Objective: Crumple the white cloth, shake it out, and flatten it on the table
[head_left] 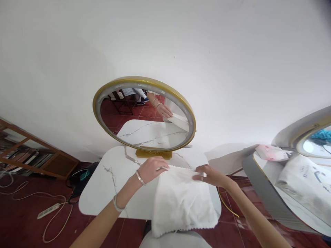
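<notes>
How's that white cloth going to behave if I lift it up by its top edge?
The white cloth will probably hang floppy, since soft wrinkles run across it. It looks thin, so likely light for its size.

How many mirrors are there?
2. One round mirror stands on the white table, beyond the white cloth. The other mirror is at the far right, partly cut off by the picture's edge. More could be out of view.

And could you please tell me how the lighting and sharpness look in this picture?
In the head view, light is soft; a faint shadow falls on the wall; a bright spot glares in the right-edge mirror, which looks stretched; the white cloth looks pale, its folds faint.
</notes>
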Demonstrator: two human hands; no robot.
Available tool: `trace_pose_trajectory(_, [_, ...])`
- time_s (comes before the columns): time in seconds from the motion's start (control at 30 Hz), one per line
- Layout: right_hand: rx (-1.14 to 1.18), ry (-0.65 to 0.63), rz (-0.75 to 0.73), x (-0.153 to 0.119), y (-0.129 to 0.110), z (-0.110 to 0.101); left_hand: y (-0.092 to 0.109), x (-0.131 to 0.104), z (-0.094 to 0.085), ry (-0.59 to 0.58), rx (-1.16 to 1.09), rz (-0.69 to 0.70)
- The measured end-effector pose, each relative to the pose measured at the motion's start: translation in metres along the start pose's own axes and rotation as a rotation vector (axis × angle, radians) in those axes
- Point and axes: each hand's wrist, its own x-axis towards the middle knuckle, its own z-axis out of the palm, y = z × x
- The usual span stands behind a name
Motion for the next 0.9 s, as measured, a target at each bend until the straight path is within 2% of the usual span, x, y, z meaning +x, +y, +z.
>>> trace_pose_trajectory(0.1, [0.087, -0.008, 0.090, -0.019, 0.002, -0.020, 0.003, -0.009, -0.037, 0.039, -0.093, -0.079])
trace_pose_trajectory(0.2, [0.119, -0.004, 0.115, -0.030, -0.003, -0.027, 0.003, -0.017, -0.062, 0.012, -0.122, -0.101])
trace_pose_trajectory(0.37, [0.066, 0.047, 0.212, -0.025, -0.020, -0.024, -0.006, -0.030, -0.082, -0.024, -0.112, -0.116])
trace_pose_trajectory(0.5, [0.061, 0.140, 0.245, -0.019, -0.036, -0.035, -0.019, -0.040, -0.101, 0.047, -0.082, -0.158])
trace_pose_trajectory(0.6, [0.010, 0.153, 0.222, -0.015, -0.053, -0.050, -0.028, -0.049, -0.120, 0.133, -0.038, -0.158])
trace_pose_trajectory(0.67, [0.003, 0.212, 0.221, -0.009, -0.070, -0.059, -0.033, -0.054, -0.135, 0.202, 0.007, -0.150])
trace_pose_trajectory(0.77, [0.166, 0.345, 0.263, 0.006, -0.100, -0.077, -0.035, -0.057, -0.165, 0.358, 0.131, -0.141])
trace_pose_trajectory(0.83, [0.321, 0.491, 0.244, 0.022, -0.123, -0.092, -0.034, -0.051, -0.191, 0.506, 0.240, -0.136])
trace_pose_trajectory(0.9, [0.412, 0.749, 0.151, 0.044, -0.148, -0.111, -0.032, -0.036, -0.220, 0.680, 0.348, -0.130])
